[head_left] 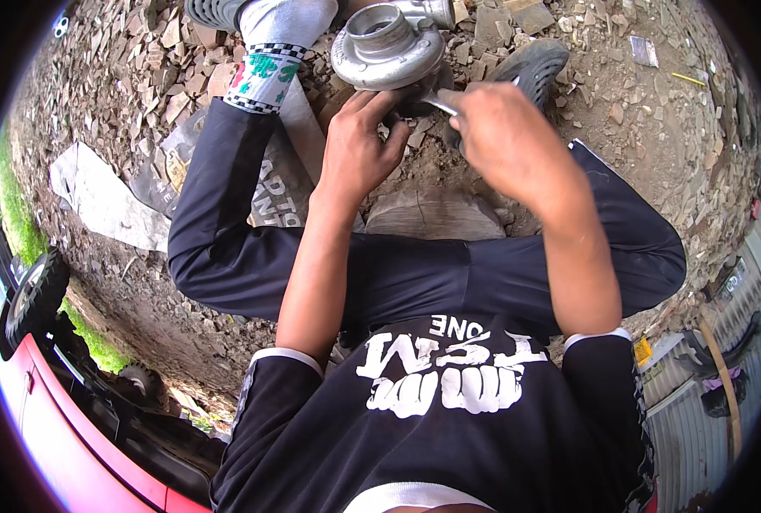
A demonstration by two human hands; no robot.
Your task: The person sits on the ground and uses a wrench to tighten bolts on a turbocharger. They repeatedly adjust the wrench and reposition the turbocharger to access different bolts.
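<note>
The left hand [359,154] reaches forward with fingers curled against the lower edge of the housing [387,47], a grey cast-metal part shaped like a snail shell with a round open mouth facing up; the grip appears meant to steady the part and stop it turning. The right hand [504,137] is closed in a fist round a tool [438,103], a slim bright metal shaft whose tip points at the dark underside of the housing, just beside the left fingertips. Whether the tip is engaged on a fastener cannot be told, as the hands hide the contact. The two hands are close together, the left bracing while the right applies the tool. The housing rests on the ground [654,111] between the person's feet, which keeps it low and boxed in: a patterned sock [265,73] lies to its left and a shoe [530,67] to its right. The person sits on the ground with legs in dark trousers [226,231] bent to either side, placing the work straight ahead within easy reach. The ground is bare earth strewn with broken stone. Printed sacking [273,184] lies under the left leg, seemingly as a mat. A red vehicle [55,410] stands at the lower left, and corrugated sheet [697,419] shows at the lower right.
</note>
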